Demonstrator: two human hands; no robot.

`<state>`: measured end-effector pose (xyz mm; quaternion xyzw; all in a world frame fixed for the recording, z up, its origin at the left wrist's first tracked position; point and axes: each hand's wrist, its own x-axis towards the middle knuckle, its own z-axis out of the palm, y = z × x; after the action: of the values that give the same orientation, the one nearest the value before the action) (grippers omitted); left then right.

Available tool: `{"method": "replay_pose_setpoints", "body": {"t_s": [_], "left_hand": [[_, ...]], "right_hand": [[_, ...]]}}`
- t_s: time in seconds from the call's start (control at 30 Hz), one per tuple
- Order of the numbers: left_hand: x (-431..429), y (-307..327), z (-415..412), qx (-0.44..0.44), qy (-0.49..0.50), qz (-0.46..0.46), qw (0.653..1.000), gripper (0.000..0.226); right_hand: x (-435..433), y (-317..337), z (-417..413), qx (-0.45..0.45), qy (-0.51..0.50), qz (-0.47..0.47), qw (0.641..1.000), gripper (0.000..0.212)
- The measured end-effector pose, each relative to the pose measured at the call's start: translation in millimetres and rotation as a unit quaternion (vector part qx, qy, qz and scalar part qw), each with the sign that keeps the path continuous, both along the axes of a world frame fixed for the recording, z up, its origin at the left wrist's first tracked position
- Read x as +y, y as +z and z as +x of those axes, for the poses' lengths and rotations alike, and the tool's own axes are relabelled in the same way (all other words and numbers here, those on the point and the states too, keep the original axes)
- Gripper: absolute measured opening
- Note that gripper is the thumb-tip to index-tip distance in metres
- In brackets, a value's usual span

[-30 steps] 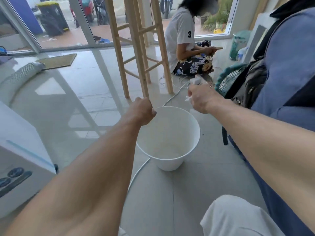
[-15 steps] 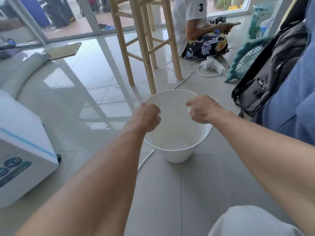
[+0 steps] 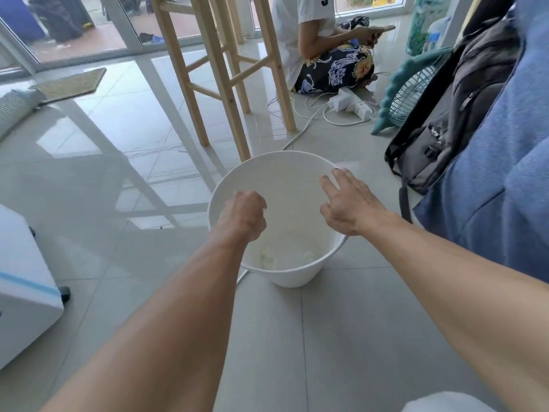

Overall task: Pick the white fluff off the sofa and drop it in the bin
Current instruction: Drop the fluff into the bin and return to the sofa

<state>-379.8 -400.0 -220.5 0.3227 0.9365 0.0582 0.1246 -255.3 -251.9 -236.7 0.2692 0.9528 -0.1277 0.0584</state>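
Observation:
A white bin [image 3: 277, 165] stands on the tiled floor in front of me. White fluff [image 3: 270, 257] lies in clumps at its bottom. My right hand [image 3: 347, 203] hovers over the bin's right side with its fingers spread and nothing in it. My left hand [image 3: 245, 215] is a closed fist over the bin's left rim; whether it holds anything is hidden. The blue sofa [image 3: 499, 173] fills the right edge.
A wooden stool [image 3: 225, 84] stands just behind the bin. A person [image 3: 323, 40] sits on the floor beyond it, beside a power strip with cables [image 3: 347, 105]. A black backpack [image 3: 445, 114] leans on the sofa, a teal fan [image 3: 407, 96] behind it. A white appliance [image 3: 20, 292] stands left.
My right hand came down over the bin and opened its fingers; the white fluff it held is gone from it and fluff lies in the bin. My view tilted down.

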Motion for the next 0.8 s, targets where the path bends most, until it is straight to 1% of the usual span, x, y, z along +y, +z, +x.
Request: {"method": "replay_pose_setpoints", "body": {"t_s": [0.07, 0.17, 0.23, 0.27, 0.37, 0.43, 0.5, 0.63, 0.8], "left_hand": [[5, -14, -3, -0.019, 0.013, -0.005, 1.0, 0.043], [9, -32, -4, -0.035, 0.018, -0.02, 0.999, 0.038], [13, -47, -3, -0.057, 0.001, -0.037, 0.998, 0.038], [15, -53, -1, -0.07, -0.013, -0.056, 0.996, 0.039], [17, -61, 6, -0.117, -0.047, -0.153, 0.98, 0.046], [17, -62, 8, -0.138, -0.045, -0.179, 0.973, 0.052], [16, -57, 9, -0.132, -0.034, -0.166, 0.977, 0.055], [11, -35, 8, -0.094, -0.019, -0.14, 0.986, 0.059], [2, 12, 4, -0.041, -0.023, -0.086, 0.995, 0.061]], "right_hand": [[1, -10, 1, 0.007, -0.004, -0.005, 1.0, 0.06], [0, -16, 1, 0.034, -0.008, -0.013, 0.999, 0.061], [1, -19, 2, 0.042, -0.015, -0.026, 0.999, 0.061], [1, -20, 2, 0.043, -0.019, -0.033, 0.998, 0.061], [2, -22, 2, 0.045, -0.022, -0.035, 0.998, 0.061], [2, -23, 2, 0.039, -0.019, -0.032, 0.999, 0.06], [2, -20, 2, 0.027, -0.019, -0.034, 0.999, 0.06], [2, -5, 2, -0.009, -0.019, -0.037, 0.999, 0.061], [-3, 37, -3, -0.023, -0.013, -0.013, 1.0, 0.063]]}}
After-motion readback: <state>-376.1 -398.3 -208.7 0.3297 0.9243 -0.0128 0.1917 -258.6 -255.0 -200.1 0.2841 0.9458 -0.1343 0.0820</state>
